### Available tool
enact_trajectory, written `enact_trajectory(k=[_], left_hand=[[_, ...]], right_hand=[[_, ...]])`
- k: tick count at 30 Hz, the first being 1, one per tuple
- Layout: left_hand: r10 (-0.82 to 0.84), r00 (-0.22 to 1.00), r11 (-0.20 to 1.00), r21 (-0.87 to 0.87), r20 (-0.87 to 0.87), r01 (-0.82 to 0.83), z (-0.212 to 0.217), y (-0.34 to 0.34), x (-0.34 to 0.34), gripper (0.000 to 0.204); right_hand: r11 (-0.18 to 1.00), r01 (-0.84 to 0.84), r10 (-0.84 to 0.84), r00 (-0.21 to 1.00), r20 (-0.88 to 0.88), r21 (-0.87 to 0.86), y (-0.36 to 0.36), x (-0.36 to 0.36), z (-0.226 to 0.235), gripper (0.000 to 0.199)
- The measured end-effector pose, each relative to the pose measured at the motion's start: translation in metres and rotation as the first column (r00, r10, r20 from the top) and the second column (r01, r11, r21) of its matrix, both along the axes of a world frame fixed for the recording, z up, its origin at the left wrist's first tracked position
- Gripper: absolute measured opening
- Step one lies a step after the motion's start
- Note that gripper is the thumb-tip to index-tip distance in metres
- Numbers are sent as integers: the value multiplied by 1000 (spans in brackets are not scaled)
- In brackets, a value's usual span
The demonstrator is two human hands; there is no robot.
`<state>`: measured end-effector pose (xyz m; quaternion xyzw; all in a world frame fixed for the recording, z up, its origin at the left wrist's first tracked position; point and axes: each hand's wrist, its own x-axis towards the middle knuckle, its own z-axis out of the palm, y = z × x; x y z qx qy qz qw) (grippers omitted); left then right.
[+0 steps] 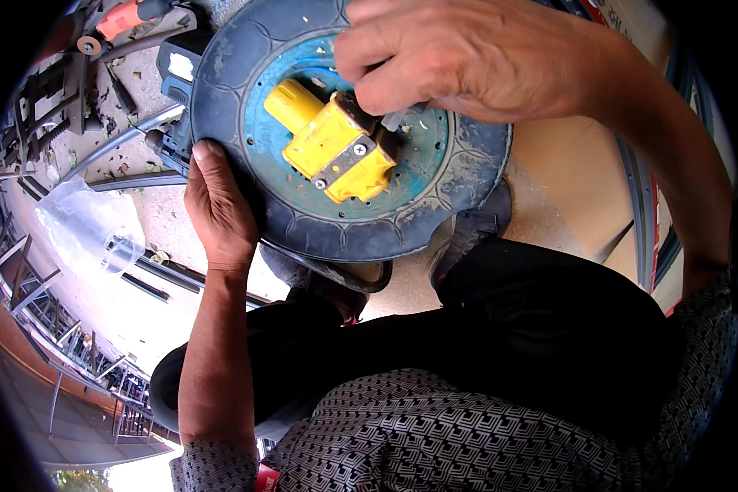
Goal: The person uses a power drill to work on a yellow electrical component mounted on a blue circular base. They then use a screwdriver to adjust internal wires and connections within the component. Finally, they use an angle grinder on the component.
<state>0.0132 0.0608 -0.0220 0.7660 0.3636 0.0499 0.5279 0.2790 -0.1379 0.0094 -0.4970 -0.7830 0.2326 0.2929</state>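
Observation:
A yellow tool part point(328, 152) with a rounded knob-like end lies on a round disc point(230, 193) that has a dark rubber-like rim and a dusty teal middle. A dark metal strip point(342, 167) with two screws crosses the yellow part. My left hand point(219, 201) grips the disc's left edge, thumb on top, the other fingers mostly hidden. Over the far right end of the yellow part, my right hand point(459, 61) is closed, fingers bent together. A small greyish piece point(398, 119) shows beneath it; what the fingers hold is hidden.
At the far left lies an orange power tool point(127, 18) with a disc, near a dark pointed tool point(121, 88). A clear plastic bag point(90, 225) and metal bars point(123, 141) lie on the left floor. Brown sheets point(574, 184) are at right. My knees are just below the disc.

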Motion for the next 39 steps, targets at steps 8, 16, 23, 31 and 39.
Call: enact_trajectory(k=[8,16,23,31,39], left_hand=[[-14,999,999,28,-38,15,0,4,-4,60],[-34,999,998,60,-21,35,3,1,1,60],[-17,998,991,131,-68,26,0,4,-1,58],[2,997,994,113,-81,7,3,1,-1,59],[4,999,999,41,-35,-3,1,1,0,59]], right_hand=[[997,7,-9,1000,-18,-74,-1,-4,17,24],[997,-16,21,998,-65,71,-4,-4,-5,10],[970,47,-49,999,3,237,-10,-8,-15,6],[964,106,-182,931,317,243,-20,-21,10,25],[960,200,-256,907,333,195,-28,-29,9,26]])
